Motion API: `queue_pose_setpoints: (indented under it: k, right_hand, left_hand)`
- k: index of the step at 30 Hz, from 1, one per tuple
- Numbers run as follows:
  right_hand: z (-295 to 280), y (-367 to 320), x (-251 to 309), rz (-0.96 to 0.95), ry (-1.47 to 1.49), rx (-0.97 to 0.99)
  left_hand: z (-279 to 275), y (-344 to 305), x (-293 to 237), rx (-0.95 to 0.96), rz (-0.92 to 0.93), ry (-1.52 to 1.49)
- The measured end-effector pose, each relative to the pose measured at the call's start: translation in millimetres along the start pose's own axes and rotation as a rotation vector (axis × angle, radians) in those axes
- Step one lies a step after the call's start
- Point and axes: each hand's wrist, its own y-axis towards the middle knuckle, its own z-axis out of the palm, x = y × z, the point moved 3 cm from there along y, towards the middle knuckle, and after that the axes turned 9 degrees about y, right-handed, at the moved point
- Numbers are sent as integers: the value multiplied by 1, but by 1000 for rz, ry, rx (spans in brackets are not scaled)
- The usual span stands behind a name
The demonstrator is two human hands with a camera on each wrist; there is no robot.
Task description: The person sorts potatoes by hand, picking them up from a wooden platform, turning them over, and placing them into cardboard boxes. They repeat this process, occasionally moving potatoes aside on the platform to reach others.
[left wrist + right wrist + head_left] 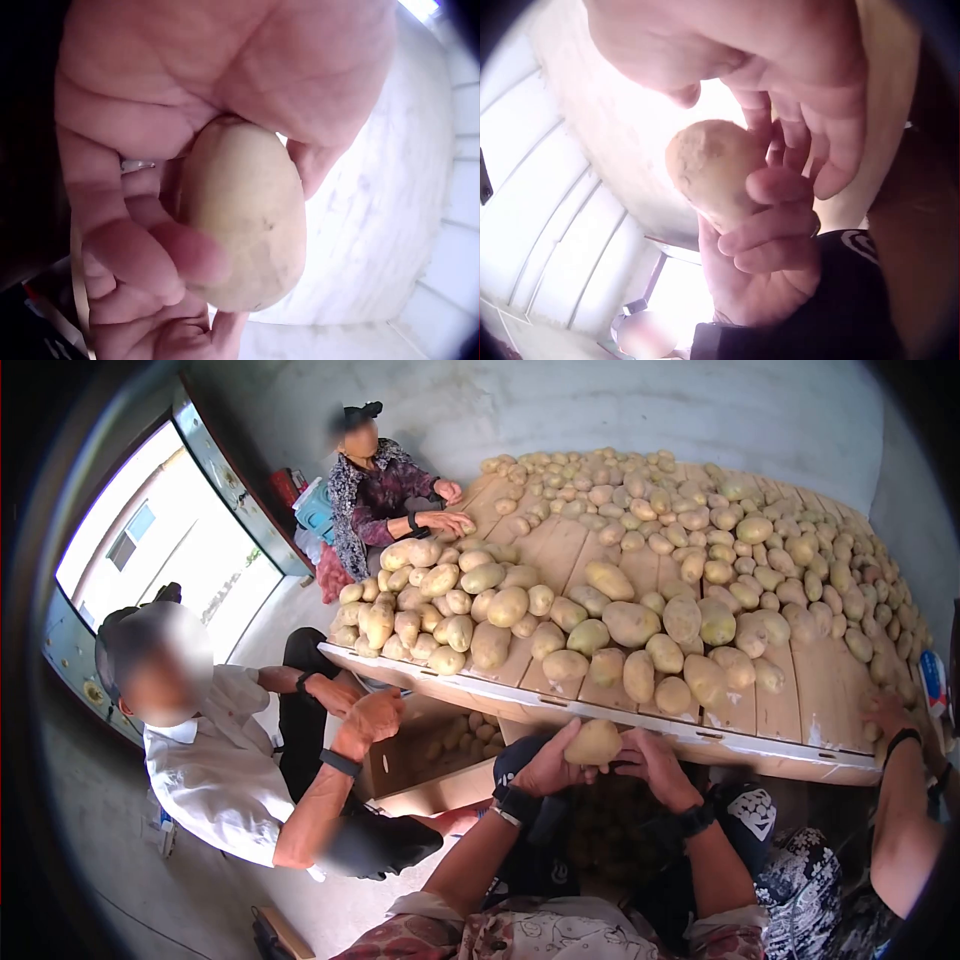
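Observation:
A pale yellow potato (pixel 595 742) is gripped by my left hand (pixel 547 768) just in front of the table edge. In the left wrist view the potato (pixel 251 217) lies against the palm with the fingers curled at its side. My right hand (pixel 658 768) is beside it, its fingers loosely bent. The right wrist view has the right hand's fingertips right at the far side of the potato (pixel 712 169), with the thumb apart from it. Some brown marks show on the potato's skin.
A wooden table (pixel 815 690) bears a large spread of potatoes (pixel 700 520). Below its edge, a cardboard box (pixel 440 792) holds more potatoes. One person (pixel 215 730) sits at the left, another person (pixel 375 500) at the far side; someone's arm (pixel 905 810) reaches in at right.

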Motion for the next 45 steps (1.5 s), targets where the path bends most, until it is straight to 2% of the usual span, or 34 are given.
queue_pose_setpoints:
  k: [2, 5, 9, 12, 19, 23, 26, 35, 37, 38, 39, 40, 41, 42, 43, 45]
  right_hand:
    - [-12, -1, -1, 34, -42, -84]
    - [-7, -4, 4, -5, -109, -35]
    - [-2, -6, 5, 54, -126, -29]
    - [-2, -9, 4, 83, -114, -106]
    - [-6, -7, 1, 76, -255, -77]
    - [0, -9, 5, 89, -291, -52]
    - [-4, -6, -1, 72, -307, -65]
    - [-2, -12, 4, 82, -490, 13]
    - [-7, -1, -3, 36, -518, 14]
    - [-14, -3, -9, 0, -546, 2]
    - [-17, -4, -11, -85, -522, 24]
    - [-17, -3, -12, -159, -494, 35]
    - [-19, -6, -7, -138, -555, 22]
    - [-27, -1, -15, -194, -527, 39]
    - [-16, -13, -2, 12, -336, -50]
    - [-12, -17, 11, 3, -221, -39]
  left_hand:
    - [-4, -2, 2, -25, 31, -17]
    - [-5, -4, -1, -61, 1, -55]
    - [0, -4, 2, -97, -43, 87]
    - [8, -6, -2, -63, -35, 177]
    - [2, -2, 2, 82, -32, 97]
    - [-1, -3, 7, 63, -27, 74]
    - [-2, -3, 3, 34, 9, 188]
    - [-8, -1, 7, 51, -122, 54]
    - [-12, 2, 15, 26, -102, 82]
    - [-12, 1, 16, 1, -49, 212]
    - [-9, 0, 15, 10, -38, 194]
    - [-17, 5, 24, 37, 88, 400]
    - [-4, -2, 12, -70, -106, 163]
    - [0, -3, 12, -65, -52, 241]
    - [3, -2, 10, -36, -67, 257]
    - [3, -4, 8, -91, -72, 210]
